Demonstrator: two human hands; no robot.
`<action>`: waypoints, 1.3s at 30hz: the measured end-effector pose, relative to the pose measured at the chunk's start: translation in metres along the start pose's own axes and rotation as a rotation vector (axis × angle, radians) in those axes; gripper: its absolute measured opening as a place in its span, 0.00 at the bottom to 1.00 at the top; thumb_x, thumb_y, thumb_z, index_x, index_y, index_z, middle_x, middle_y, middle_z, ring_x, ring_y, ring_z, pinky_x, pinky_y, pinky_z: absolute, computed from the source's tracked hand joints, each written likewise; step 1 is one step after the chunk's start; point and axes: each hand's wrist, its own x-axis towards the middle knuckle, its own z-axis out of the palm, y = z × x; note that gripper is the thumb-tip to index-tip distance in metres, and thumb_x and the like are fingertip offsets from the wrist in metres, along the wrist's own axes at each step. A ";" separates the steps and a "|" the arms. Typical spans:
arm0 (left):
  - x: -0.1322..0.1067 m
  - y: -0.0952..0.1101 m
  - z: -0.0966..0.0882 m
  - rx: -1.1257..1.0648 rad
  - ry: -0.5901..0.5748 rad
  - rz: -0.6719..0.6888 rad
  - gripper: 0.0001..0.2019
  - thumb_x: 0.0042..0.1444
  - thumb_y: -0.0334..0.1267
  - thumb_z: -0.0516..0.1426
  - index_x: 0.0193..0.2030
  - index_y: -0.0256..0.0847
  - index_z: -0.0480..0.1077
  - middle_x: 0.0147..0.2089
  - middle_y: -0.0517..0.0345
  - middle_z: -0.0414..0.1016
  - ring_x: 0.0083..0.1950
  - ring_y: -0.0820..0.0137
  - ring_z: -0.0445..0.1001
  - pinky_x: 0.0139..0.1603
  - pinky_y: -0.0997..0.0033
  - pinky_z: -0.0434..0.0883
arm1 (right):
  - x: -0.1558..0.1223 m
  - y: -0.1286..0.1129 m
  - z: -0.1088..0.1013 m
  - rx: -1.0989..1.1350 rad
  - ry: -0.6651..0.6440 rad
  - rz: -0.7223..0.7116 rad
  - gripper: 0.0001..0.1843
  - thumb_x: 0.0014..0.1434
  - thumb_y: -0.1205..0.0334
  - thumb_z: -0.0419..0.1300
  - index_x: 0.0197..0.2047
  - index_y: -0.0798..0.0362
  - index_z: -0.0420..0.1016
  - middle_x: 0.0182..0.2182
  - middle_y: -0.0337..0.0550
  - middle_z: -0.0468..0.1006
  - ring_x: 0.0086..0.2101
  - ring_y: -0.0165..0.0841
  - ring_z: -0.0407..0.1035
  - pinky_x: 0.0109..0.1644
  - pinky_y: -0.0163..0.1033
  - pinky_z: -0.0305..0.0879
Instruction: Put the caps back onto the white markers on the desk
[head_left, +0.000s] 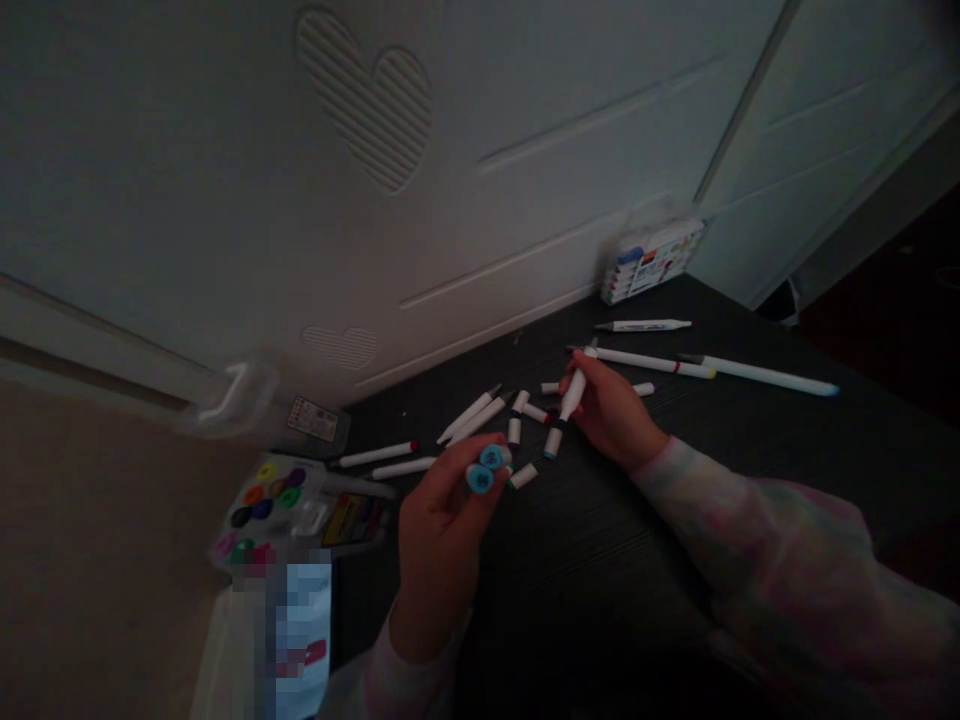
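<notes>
My left hand (439, 525) is closed round two markers with round blue caps (485, 469), their cap ends pointing up at me. My right hand (611, 410) pinches a white marker (571, 398) and holds it just above the dark table (675, 500). Between and around both hands lie several loose white markers (480, 415), some with red or black tips. Three longer white pens (652, 362) lie beyond my right hand, towards the back right of the table.
A clear marker case (300, 505) with several coloured caps showing sits at the table's left edge. A second marker box (651, 260) stands against the white panelled wall (450, 150) at the back. The scene is dim.
</notes>
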 end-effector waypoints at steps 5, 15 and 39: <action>-0.001 -0.001 0.000 0.008 0.000 0.006 0.09 0.51 0.39 0.57 0.39 0.45 0.72 0.40 0.61 0.75 0.42 0.71 0.72 0.43 0.73 0.69 | 0.000 0.000 0.000 -0.015 0.024 0.009 0.10 0.53 0.58 0.56 0.24 0.53 0.63 0.14 0.33 0.66 0.14 0.22 0.56 0.15 0.28 0.50; 0.006 -0.013 0.003 0.007 -0.045 -0.027 0.09 0.51 0.38 0.57 0.39 0.45 0.72 0.41 0.62 0.75 0.43 0.71 0.72 0.44 0.73 0.67 | -0.002 -0.001 0.000 -0.017 -0.002 0.028 0.10 0.54 0.58 0.54 0.25 0.53 0.62 0.14 0.33 0.66 0.14 0.23 0.56 0.17 0.29 0.53; 0.007 -0.030 0.014 -0.263 -0.222 0.121 0.13 0.57 0.37 0.50 0.48 0.41 0.67 0.54 0.53 0.67 0.56 0.66 0.63 0.56 0.63 0.61 | -0.068 0.013 0.014 -0.625 -0.497 -0.115 0.08 0.52 0.60 0.59 0.38 0.48 0.71 0.32 0.38 0.72 0.31 0.30 0.65 0.34 0.36 0.60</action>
